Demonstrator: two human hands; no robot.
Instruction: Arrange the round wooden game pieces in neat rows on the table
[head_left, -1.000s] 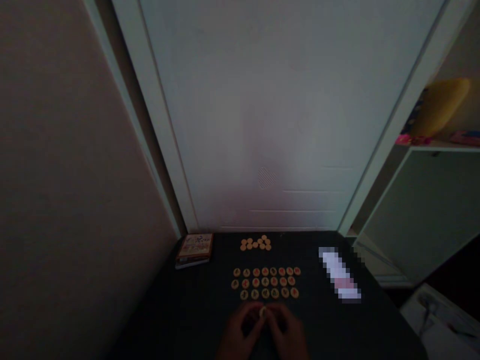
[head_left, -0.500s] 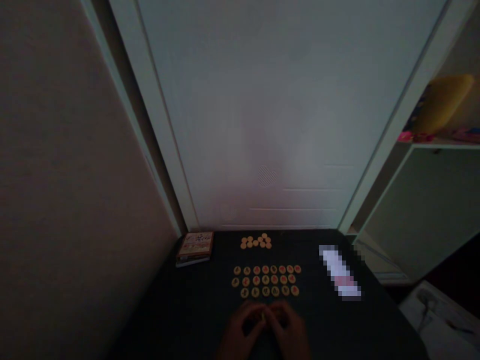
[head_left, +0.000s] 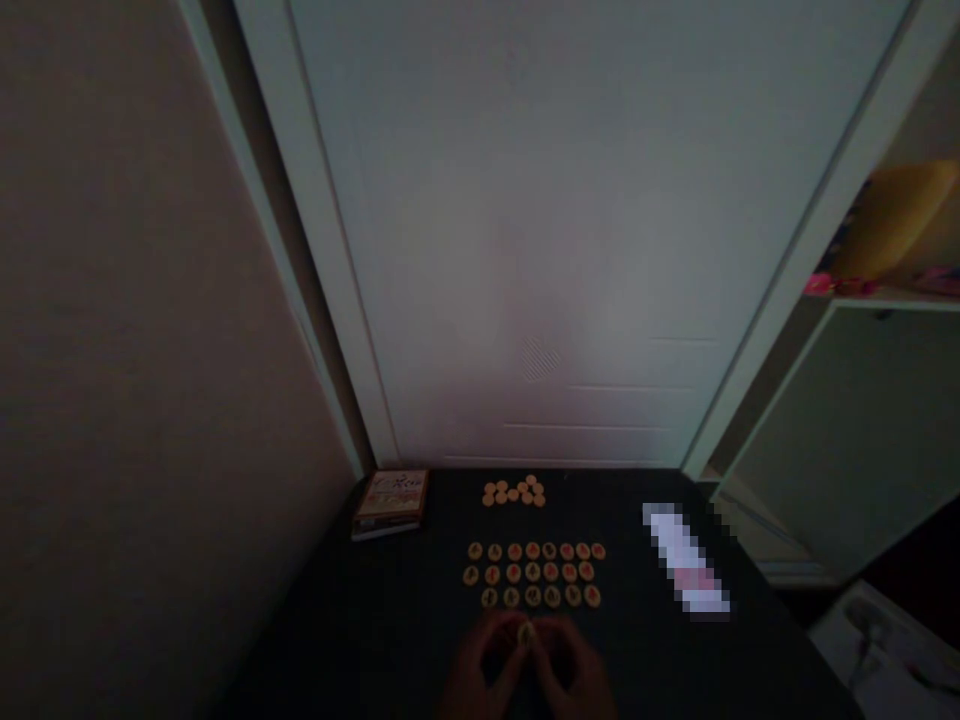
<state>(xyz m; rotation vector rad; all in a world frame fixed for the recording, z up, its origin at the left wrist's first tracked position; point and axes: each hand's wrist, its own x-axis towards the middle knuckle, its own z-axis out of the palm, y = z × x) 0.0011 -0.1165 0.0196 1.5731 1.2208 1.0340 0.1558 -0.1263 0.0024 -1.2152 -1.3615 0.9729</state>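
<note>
The person pinches one piece (head_left: 525, 635) between both hands, low in the view and just on the near side of the three rows. The left hand (head_left: 480, 662) is curled, thumb and fingertips closed on the piece; the right hand (head_left: 568, 662) mirrors it from the other side. The piece looks tipped up on edge, though in this dim light its face cannot be read.

Handling it well calls for a light grip at the rim, leaving the face uncovered, and for one hand to have it securely before the other lets go. Knuckles are best kept clear of the near row (head_left: 533, 596), since a nudge there could upset the spacing.

The counter (head_left: 360, 620) is dark and looks smooth, so loose discs may slide easily. Beyond the rows lies a cluster (head_left: 513, 495) of plain-topped discs, with a box (head_left: 390, 500) to its left and a pixelated strip (head_left: 686, 560) well off to the right. A pale panel (head_left: 585, 250) rises behind, a wall (head_left: 150, 350) stands at left, and a shelf (head_left: 900, 299) at right.
</note>
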